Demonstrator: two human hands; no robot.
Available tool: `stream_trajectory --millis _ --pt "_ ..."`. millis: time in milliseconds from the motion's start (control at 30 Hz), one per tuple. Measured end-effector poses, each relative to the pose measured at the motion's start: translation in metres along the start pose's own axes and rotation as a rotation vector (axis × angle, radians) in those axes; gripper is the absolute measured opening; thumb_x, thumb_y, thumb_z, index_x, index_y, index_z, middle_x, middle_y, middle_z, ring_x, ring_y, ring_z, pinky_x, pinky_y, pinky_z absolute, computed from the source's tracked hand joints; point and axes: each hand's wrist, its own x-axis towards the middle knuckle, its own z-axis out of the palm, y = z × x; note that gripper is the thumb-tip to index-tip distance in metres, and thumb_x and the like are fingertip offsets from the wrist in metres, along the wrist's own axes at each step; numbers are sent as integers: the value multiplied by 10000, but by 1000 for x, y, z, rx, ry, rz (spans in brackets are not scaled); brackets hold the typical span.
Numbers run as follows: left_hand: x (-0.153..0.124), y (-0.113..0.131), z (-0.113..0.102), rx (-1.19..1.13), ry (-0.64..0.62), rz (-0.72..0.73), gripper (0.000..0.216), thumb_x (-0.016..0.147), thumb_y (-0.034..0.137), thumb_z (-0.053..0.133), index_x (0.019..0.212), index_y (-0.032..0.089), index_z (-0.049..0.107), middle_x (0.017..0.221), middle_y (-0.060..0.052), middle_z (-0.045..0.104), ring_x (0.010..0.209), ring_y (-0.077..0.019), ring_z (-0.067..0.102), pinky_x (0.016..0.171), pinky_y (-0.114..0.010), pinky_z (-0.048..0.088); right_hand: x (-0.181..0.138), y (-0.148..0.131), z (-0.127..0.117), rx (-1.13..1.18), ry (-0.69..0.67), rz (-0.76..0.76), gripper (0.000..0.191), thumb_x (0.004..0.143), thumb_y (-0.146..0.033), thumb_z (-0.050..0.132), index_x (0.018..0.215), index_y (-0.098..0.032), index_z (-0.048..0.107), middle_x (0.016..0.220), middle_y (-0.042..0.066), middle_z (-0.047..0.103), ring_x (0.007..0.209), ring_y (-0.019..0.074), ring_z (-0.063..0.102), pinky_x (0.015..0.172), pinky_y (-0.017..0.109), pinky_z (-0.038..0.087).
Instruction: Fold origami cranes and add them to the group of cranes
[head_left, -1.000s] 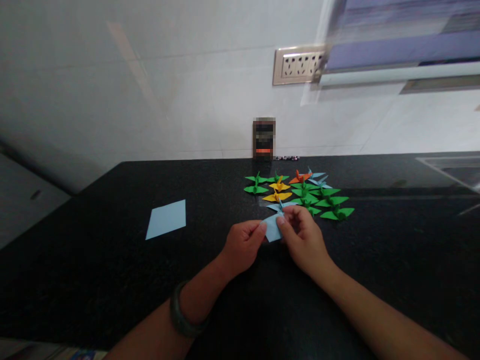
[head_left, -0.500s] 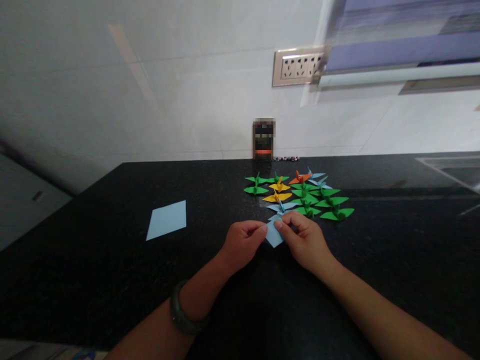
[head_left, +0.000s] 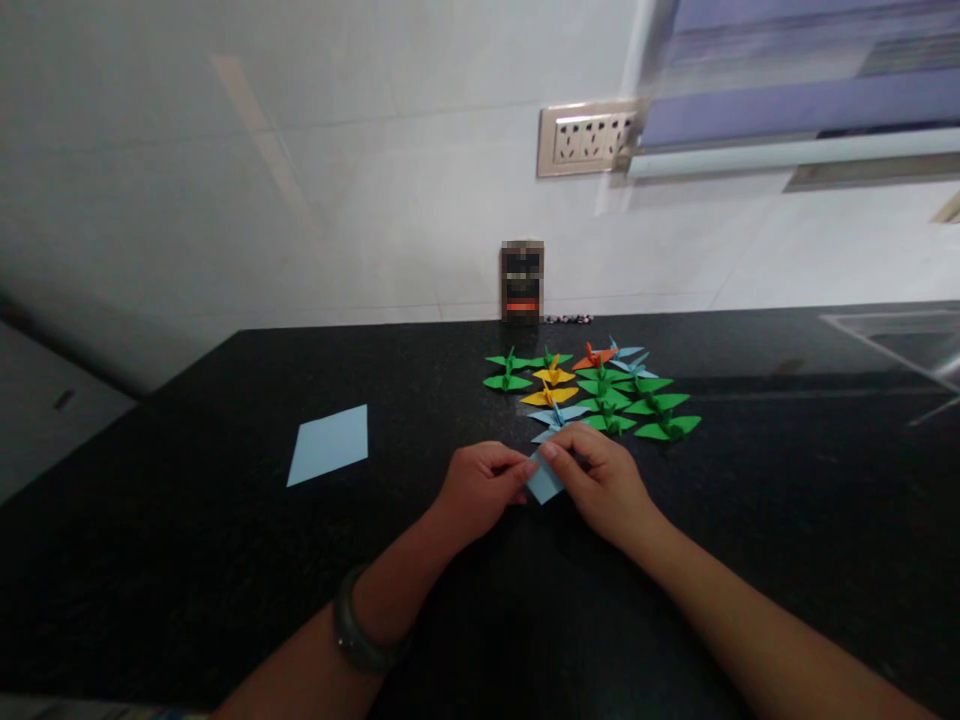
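Note:
A small folded piece of light blue paper is pinched between my two hands, just above the dark countertop. My left hand grips its left edge with thumb and fingers. From the right, my right hand presses its thumb on the paper's upper part and covers some of it. Right beyond the fingers lies a light blue paper crane. Farther back are two yellow cranes, an orange crane and several green cranes. A flat light blue sheet rests off to the left.
The black countertop runs back to a pale tiled wall. Against the wall stands a small blurred-out dark object, with a beaded strand beside it. A socket panel is on the wall above.
My left fingers have shifted on the folded paper, and the paper looks slightly turned and narrower. The whole view has moved a little; cranes and flat sheet lie as before.

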Motion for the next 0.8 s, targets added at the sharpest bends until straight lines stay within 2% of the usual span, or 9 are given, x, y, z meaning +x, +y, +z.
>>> stream_trajectory --millis 200,367,633,733,800 --pt "-1 -3 2 20 -11 42 221 743 326 570 727 136 681 660 -20 563 517 -106 557 475 -217 450 -3 -4 4 -7 22 22 165 818 -259 515 695 -180 591 665 12 575 646 130 532 608 240 408" --pt "-3 -3 3 142 -19 118 233 774 328 540 704 155 680 654 -23 595 586 -116 566 544 -219 436 -5 -7 9 -13 24 143 211 830 -263 465 654 -175 542 635 4 551 617 125 517 576 232 395" --pt "-7 12 3 344 -78 230 275 798 289 506 581 173 630 569 -15 577 576 -122 521 574 -234 367 -5 -7 11 -33 77 186 227 846 -263 403 642 -191 472 594 -2 500 588 130 481 520 233 364" --pt "-8 14 5 330 -61 226 281 789 262 506 544 177 614 551 -12 572 571 -121 514 577 -236 356 -5 -6 11 -12 67 194 242 844 -280 415 623 -193 463 588 0 497 593 134 483 509 233 364" --pt "-7 13 5 238 -21 152 261 776 277 519 565 174 632 547 -11 574 555 -119 514 562 -236 358 -6 -4 10 52 60 216 224 846 -308 426 667 -191 492 623 7 517 616 138 499 515 234 381"
